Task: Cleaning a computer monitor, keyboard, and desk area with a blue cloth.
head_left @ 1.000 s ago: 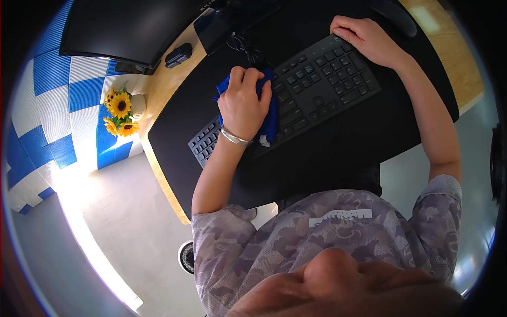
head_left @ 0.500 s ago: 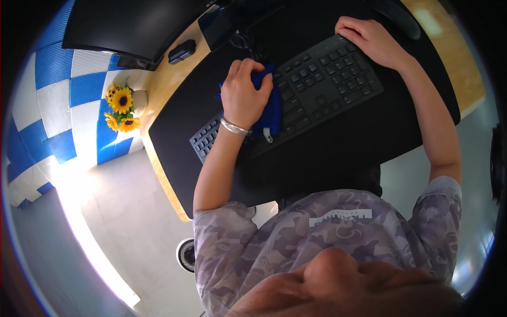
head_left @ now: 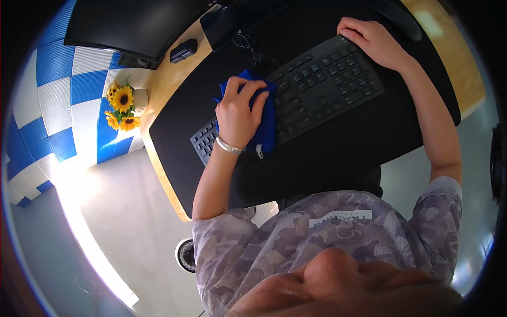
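A black keyboard [head_left: 311, 90] lies slanted across a black desk mat [head_left: 338, 142]. With fingers bent, my left hand [head_left: 238, 111] grips a blue cloth [head_left: 268, 119] pressed on the keyboard's left-middle keys. A small white tag hangs from the cloth's near edge. The cloth and hand cover part of the keys. My right hand [head_left: 372, 41] holds the keyboard's far right corner, its fingers curled over the edge and the thumb on top.
A dark monitor [head_left: 140, 24] stands at the far left, with a small black device [head_left: 183, 50] near its base. Sunflowers [head_left: 122, 99] in a pale pot sit by the desk's left edge. A cable [head_left: 247, 42] lies beyond the keyboard. A black mouse [head_left: 398, 20] rests far right.
My left hand and the blue cloth have slid left and toward me over the keyboard. My right hand stays at its corner.
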`<state>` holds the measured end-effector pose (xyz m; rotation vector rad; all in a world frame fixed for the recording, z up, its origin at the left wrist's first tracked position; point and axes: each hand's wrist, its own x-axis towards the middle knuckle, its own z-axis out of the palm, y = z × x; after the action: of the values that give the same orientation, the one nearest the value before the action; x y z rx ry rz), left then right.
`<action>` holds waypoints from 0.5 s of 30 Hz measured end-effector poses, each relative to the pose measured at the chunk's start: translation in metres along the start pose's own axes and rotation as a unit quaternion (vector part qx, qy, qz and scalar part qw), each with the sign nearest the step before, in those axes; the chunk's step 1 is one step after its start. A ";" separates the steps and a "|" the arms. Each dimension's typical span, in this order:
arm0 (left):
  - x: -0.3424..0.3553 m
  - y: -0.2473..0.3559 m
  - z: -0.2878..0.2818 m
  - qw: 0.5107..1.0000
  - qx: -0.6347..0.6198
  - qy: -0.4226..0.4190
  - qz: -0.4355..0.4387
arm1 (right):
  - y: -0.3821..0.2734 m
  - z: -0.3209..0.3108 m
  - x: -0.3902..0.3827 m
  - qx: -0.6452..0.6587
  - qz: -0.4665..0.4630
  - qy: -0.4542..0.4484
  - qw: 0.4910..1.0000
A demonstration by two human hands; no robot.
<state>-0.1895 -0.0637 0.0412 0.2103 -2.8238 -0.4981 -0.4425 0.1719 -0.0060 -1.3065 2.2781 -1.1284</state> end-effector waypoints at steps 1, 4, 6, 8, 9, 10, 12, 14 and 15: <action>0.004 -0.001 0.002 1.000 0.005 0.021 0.000 | -0.001 0.000 0.000 0.001 0.007 0.003 1.000; 0.008 -0.009 0.006 0.999 0.014 0.049 0.001 | -0.001 0.002 0.001 -0.003 0.005 -0.001 1.000; 0.005 -0.009 0.004 0.998 0.016 0.056 0.004 | 0.001 0.001 0.002 -0.007 0.000 -0.005 1.000; 0.001 -0.004 -0.004 0.999 0.004 -0.019 0.046 | 0.005 0.000 0.001 -0.013 -0.002 -0.007 1.000; -0.004 -0.001 -0.008 0.999 0.005 -0.017 0.043 | 0.005 0.000 0.000 -0.011 0.004 -0.008 1.000; -0.009 0.002 -0.013 0.997 -0.001 -0.052 0.055 | 0.005 0.001 0.000 -0.010 0.011 -0.009 1.000; -0.016 0.006 -0.019 0.993 -0.009 -0.099 0.066 | 0.005 -0.001 -0.001 -0.014 0.011 -0.013 1.000; -0.017 0.005 -0.019 0.993 -0.011 -0.094 0.070 | 0.003 -0.001 -0.001 -0.020 0.012 -0.016 1.000; -0.019 0.004 -0.020 0.993 -0.013 -0.091 0.074 | 0.001 -0.001 -0.001 -0.019 0.025 -0.017 0.999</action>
<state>-0.1667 -0.0627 0.0560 -0.0536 -2.9775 -0.5448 -0.4427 0.1733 -0.0062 -1.2649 2.3046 -1.0447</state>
